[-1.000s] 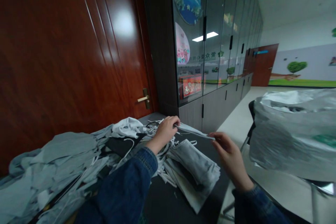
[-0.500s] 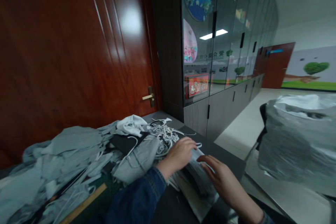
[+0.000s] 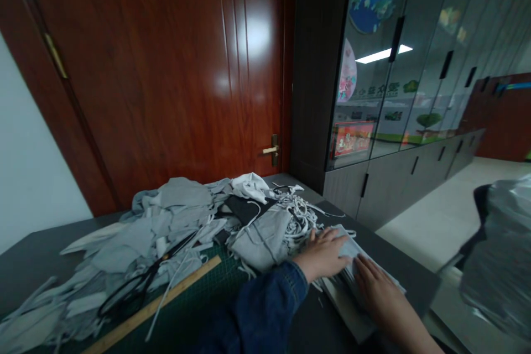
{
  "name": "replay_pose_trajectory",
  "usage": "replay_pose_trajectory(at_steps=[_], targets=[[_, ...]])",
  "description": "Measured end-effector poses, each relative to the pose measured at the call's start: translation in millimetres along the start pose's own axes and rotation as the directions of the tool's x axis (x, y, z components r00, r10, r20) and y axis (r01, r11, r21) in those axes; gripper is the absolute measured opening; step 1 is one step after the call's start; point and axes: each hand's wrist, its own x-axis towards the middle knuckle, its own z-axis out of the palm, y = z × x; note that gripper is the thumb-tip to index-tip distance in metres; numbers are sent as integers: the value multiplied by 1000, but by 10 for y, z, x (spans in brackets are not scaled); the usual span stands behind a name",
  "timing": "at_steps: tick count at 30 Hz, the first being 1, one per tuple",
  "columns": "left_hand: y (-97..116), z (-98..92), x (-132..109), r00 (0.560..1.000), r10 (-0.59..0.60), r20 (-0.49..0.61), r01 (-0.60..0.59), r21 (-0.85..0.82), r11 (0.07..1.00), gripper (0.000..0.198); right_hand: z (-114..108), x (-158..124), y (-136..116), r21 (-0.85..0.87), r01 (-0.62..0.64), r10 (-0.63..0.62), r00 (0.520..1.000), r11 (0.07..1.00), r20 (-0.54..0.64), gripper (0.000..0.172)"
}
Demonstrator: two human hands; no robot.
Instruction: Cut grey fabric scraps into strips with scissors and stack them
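Resting left hand (image 3: pixel 321 254) and right hand (image 3: pixel 379 298) on a stack of folded grey cloth (image 3: pixel 352 251)

Clock taken from the wearer, 12 straight ahead. Stack at about 1 o'clock, on a white sheet (image 3: pixel 346 310), on a dark table (image 3: pixel 415 271). Both hands palm down, fingers open and slightly spread, gripping nothing. Left fingertips (image 3: pixel 342 241) on the stack's upper face; right fingers (image 3: pixel 367 271) across its near part. Denim sleeve (image 3: pixel 269 293) on left forearm.

Tangle of white elastic cord (image 3: pixel 296 221) at 12 o'clock, just beside the left hand, partly over a folded grey cloth piece (image 3: pixel 261 243). Heap of grey fabric scraps (image 3: pixel 178 204) at 11 o'clock. Black-handled scissors (image 3: pixel 124 301) at 9 o'clock, on scraps, beside a wooden ruler (image 3: pixel 182 282) lying on a green cutting mat (image 3: pixel 215 282). Grey plastic sack (image 3: pixel 501 265) at 3 o'clock, off the table. Red-brown wooden door (image 3: pixel 166 66) behind the table.
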Motion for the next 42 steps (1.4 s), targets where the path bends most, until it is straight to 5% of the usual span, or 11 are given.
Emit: replay_pose_trajectory(at_steps=[3,6,11,16,17,20,23,26,35,42], targets=[[-79,-311,-374,997,-5,-77,4,-21,1000,56,-144,159,-242,-44,-67,65,997,997,-30,40],[-264,-676,-876,990,-65,-126,68,22,997,40,-300,418,-748,155,2,5,999,988,-44,38],[-762,-1232,-1914,948,-227,-222,243,48,969,38,-409,823,-1939,647,-27,-171,955,762,241,31],[-1309,-1645,-3024,795,-482,-368,514,-12,857,38,-142,996,-2933,862,-64,-516,777,503,359,29],[-1405,-1698,-3209,735,-537,-415,565,-65,823,37,-48,1003,-3065,878,-65,-562,745,474,359,29],[-1644,-1774,-3593,617,-625,-477,659,-120,743,34,258,961,-3327,915,-82,-621,711,394,331,30],[-1807,-1764,-3661,560,-642,-523,723,-71,688,33,528,835,-3435,922,-179,-592,720,344,361,34],[-1933,-1746,-3445,547,-636,-545,748,-23,663,33,712,698,-3462,910,-264,-538,741,318,403,37],[-2260,-1620,-2560,607,-642,-467,753,81,653,41,805,618,-3476,896,-236,-512,753,377,414,37],[-2267,-1764,-2921,581,-637,-507,764,70,641,41,740,637,-3472,902,-188,-554,735,389,392,40]])
